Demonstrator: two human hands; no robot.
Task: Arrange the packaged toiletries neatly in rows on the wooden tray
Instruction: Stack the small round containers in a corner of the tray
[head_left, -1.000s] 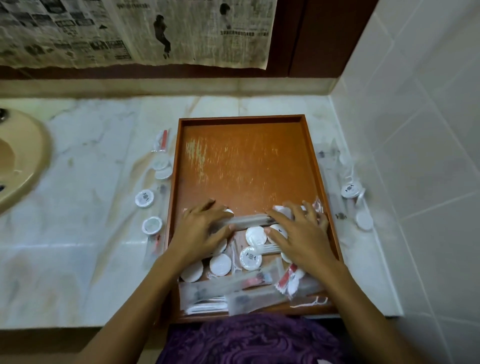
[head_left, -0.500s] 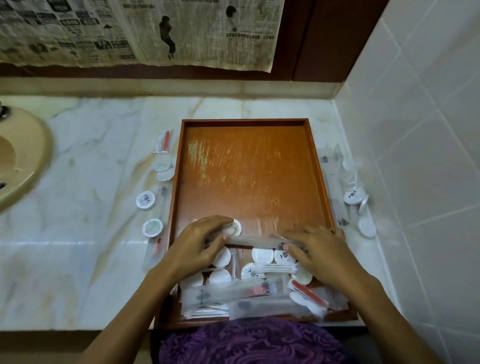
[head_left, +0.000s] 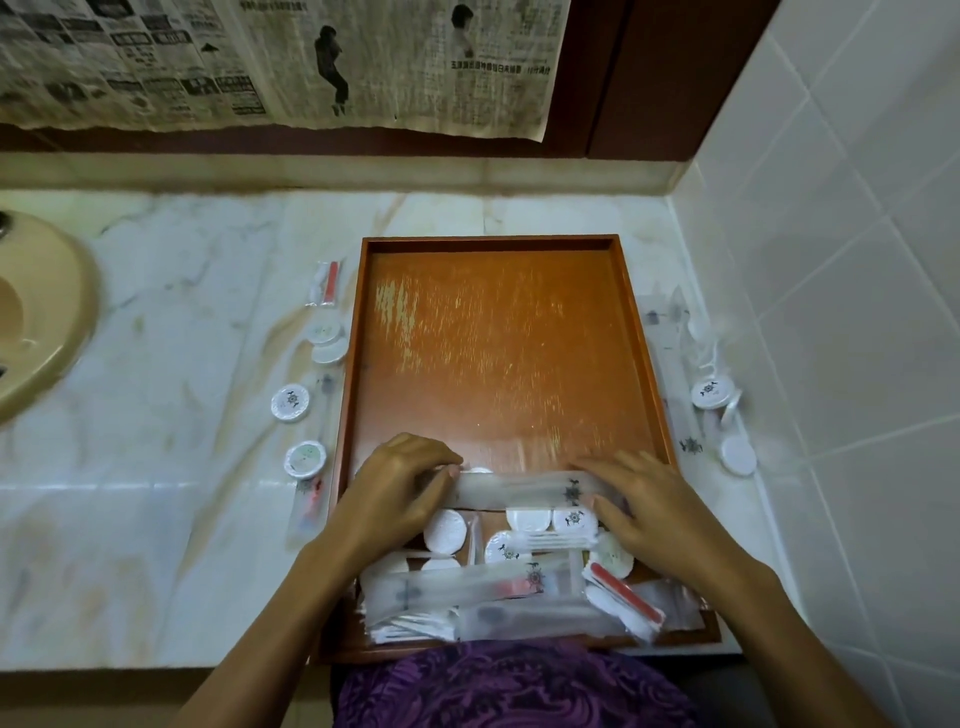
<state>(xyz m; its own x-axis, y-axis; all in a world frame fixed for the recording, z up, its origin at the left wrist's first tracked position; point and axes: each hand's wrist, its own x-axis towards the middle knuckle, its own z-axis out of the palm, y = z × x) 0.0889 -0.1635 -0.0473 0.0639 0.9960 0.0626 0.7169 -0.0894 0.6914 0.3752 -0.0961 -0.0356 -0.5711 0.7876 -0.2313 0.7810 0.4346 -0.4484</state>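
Toiletries: long frosted sachet (head_left: 519, 488) | both hands' fingers (head_left: 447, 470) apparently pinching ends

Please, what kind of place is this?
Probably a bathroom, perhaps in a hotel: a marble counter with a beige sink, a white tiled wall, and small packaged toiletries on a wooden tray.

A marble surface (head_left: 171, 519) runs along the wall, veined grey and tan. A beige sink (head_left: 36, 322) is set into its left end. Yellowed newspaper (head_left: 270, 62) hangs above on dark wood panelling (head_left: 665, 78). White wall tiles (head_left: 841, 291) close the right side.
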